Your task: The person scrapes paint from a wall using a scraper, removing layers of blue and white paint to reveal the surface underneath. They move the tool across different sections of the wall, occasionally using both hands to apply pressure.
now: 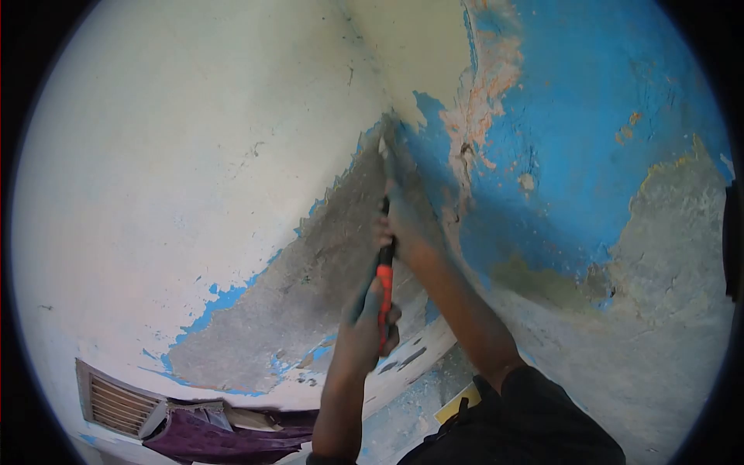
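A long tool with a red and black handle (385, 273) is held upright in both hands against the wall corner. My left hand (370, 325) is closed around the lower, red part of the handle. Higher up, my right hand (401, 225) wraps the black part. The tool's pale tip (383, 145) is near the top of a grey bare patch (310, 271), close to the corner line. Whether the tip touches the wall I cannot tell.
Cream paint (170, 155) covers the left wall; peeling blue paint (573, 139) is on the right one. At the lower left are a slatted vent (120, 401) and purple cloth (225, 443). Another grey patch (682, 225) lies at the right.
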Available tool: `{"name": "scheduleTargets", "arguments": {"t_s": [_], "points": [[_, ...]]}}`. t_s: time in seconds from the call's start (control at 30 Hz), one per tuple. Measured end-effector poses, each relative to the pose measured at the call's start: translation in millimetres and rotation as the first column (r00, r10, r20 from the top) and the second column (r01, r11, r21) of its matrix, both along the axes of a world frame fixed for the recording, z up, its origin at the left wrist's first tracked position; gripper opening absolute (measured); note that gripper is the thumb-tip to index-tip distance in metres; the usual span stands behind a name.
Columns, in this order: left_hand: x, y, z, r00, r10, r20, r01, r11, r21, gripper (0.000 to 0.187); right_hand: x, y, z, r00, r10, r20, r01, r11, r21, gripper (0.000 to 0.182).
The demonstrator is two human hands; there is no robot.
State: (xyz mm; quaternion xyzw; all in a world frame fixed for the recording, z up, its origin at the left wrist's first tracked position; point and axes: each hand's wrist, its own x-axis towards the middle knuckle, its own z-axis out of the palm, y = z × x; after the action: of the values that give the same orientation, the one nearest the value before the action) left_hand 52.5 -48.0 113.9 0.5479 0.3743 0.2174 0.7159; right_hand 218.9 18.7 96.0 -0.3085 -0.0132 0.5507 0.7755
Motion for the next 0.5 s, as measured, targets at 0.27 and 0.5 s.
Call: {"name": "scheduleTargets", "arguments": {"t_s": [0.27, 0.5], "points": [[8, 10, -7, 0.999, -0.021, 0.025, 0.021, 1.0, -0.023, 0.048, 3, -6, -15, 0.998, 0.059, -0.016, -0.056, 0.985, 0.162, 0.045], [2, 10, -3, 0.998, -0.033, 0.044, 0.036, 0.997, -0.061, 0.048, 0, -6, -1, 0.999, -0.029, -0.016, 0.029, 0.999, 0.025, 0.045]]}}
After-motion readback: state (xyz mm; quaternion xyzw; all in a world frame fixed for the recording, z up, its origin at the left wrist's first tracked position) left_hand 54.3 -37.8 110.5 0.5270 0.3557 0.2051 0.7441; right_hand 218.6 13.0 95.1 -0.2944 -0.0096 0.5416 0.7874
